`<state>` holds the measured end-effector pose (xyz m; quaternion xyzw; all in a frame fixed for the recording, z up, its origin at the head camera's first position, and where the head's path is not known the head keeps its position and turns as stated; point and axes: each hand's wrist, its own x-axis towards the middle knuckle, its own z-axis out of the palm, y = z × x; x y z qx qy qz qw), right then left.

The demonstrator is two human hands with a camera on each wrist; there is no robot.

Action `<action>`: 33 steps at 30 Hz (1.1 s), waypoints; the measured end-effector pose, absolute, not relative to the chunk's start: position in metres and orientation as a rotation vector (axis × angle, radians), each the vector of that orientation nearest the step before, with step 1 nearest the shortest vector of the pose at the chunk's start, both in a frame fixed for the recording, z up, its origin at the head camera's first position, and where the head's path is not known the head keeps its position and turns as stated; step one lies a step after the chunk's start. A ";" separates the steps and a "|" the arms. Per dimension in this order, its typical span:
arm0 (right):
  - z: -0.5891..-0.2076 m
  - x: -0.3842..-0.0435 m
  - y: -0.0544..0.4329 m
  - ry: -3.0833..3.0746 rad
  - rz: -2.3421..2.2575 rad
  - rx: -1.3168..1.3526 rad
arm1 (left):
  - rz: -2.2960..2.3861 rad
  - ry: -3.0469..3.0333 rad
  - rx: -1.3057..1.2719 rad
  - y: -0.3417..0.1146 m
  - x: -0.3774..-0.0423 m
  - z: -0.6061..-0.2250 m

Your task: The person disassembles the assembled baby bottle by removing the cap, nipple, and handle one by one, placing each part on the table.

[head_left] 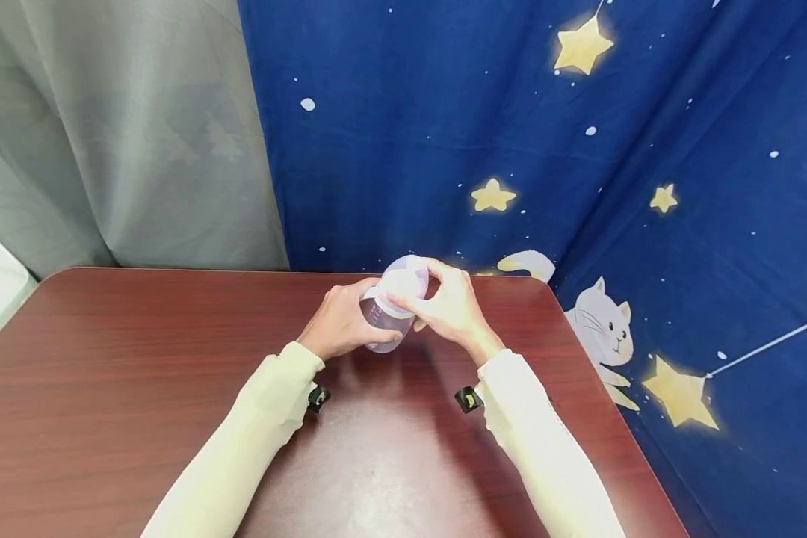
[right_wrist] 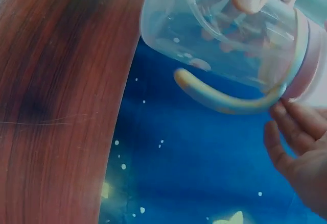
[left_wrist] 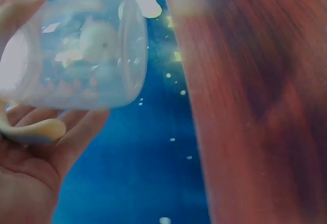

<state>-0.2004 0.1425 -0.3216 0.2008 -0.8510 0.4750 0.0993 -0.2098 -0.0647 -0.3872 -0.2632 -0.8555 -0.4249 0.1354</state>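
Above the far edge of the table, both hands hold a clear baby bottle (head_left: 385, 321), tilted, with printed marks on its side. The left hand (head_left: 341, 321) grips the bottle's body, thumb across its near side. Fingers and thumb of the right hand (head_left: 452, 302) are curled round the pale, rounded cap (head_left: 406, 278) at the top. In the right wrist view a curved, pale handle (right_wrist: 225, 100) juts from the collar (right_wrist: 306, 55); the right fingers touch beside it. Another handle end (left_wrist: 43, 131) shows over the left palm. The bottle's inside looks see-through; no contents can be made out.
The reddish-brown wooden table (head_left: 141, 388) has its far edge just behind the hands. A blue curtain (head_left: 390, 149) with stars and a cat hangs close behind and to the right; a grey curtain (head_left: 155, 149) hangs at left. Each wrist wears a small black device (head_left: 468, 399).
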 end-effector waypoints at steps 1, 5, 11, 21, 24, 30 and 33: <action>-0.319 -0.201 0.144 -2.499 1.382 0.603 | -1.233 -2.489 -0.765 -0.065 -0.210 -0.389; -0.308 -0.202 0.152 -2.442 1.297 0.613 | -1.263 -2.545 -0.730 -0.068 -0.208 -0.400; -0.305 -0.199 0.159 -2.464 1.347 0.565 | -1.273 -2.536 -0.693 -0.070 -0.207 -0.401; -0.312 -0.199 0.173 -2.471 1.335 0.468 | -1.300 -2.526 -0.637 -0.080 -0.207 -0.392; -0.316 -0.200 0.177 -2.476 1.301 0.454 | -1.294 -2.517 -0.623 -0.083 -0.207 -0.391; -0.330 -0.203 0.186 -2.533 1.207 0.393 | -1.274 -2.490 -0.625 -0.087 -0.208 -0.389; -0.339 -0.205 0.189 -2.578 1.147 0.374 | -1.269 -2.481 -0.623 -0.086 -0.207 -0.387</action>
